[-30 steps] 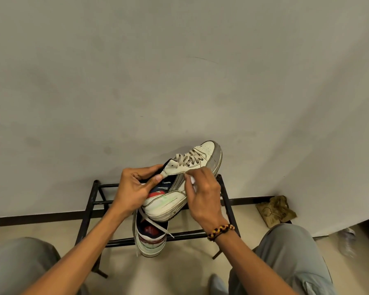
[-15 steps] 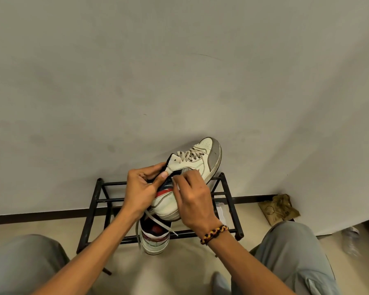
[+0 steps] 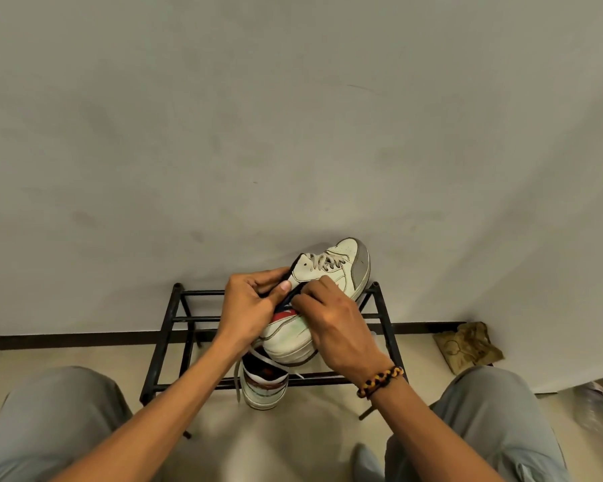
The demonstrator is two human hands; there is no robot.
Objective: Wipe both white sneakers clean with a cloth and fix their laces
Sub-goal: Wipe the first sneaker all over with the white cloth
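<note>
No legible text, label or number on anything in view.

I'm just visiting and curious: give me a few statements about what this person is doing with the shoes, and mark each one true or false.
1. Both hands are on the upper sneaker. True: the left hand and right hand grip it near its opening.
2. The second sneaker lies on the person's lap. False: it sits lower, at the front of the black rack.
3. The right wrist wears a braided bracelet. True.
4. The upper sneaker has no laces. False: laces cross its front.
5. A crumpled brownish cloth lies on the floor by the wall. True.
</note>
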